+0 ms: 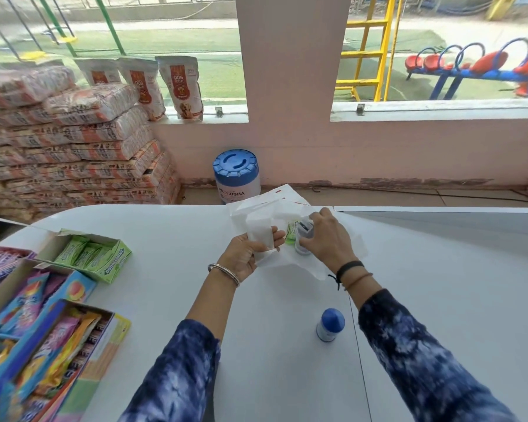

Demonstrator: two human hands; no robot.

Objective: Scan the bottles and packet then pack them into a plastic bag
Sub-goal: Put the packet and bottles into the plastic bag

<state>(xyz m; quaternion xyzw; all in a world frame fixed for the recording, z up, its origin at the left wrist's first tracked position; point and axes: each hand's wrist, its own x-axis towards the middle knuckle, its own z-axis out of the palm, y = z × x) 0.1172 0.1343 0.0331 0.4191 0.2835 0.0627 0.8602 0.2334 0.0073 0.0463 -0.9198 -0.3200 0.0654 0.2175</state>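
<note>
A white plastic bag [269, 214] lies at the far middle of the white counter [171, 269]. My left hand [250, 254] grips the bag's near edge and holds its mouth apart. My right hand [326, 239] is closed around a white bottle with a dark cap [302, 236] at the bag's mouth. A small green packet [291, 233] sits inside the bag, just left of that bottle. A second white bottle with a blue cap [330, 324] stands upright on the counter, nearer to me, below my right wrist.
Open boxes of green gum packets [89, 254] and colourful sweets [43, 330] fill the counter's left side. Beyond the counter stand a blue-lidded white tub [237, 175] on the floor, stacked sacks [73, 141] at left, and dog food pouches [180, 86] on the windowsill.
</note>
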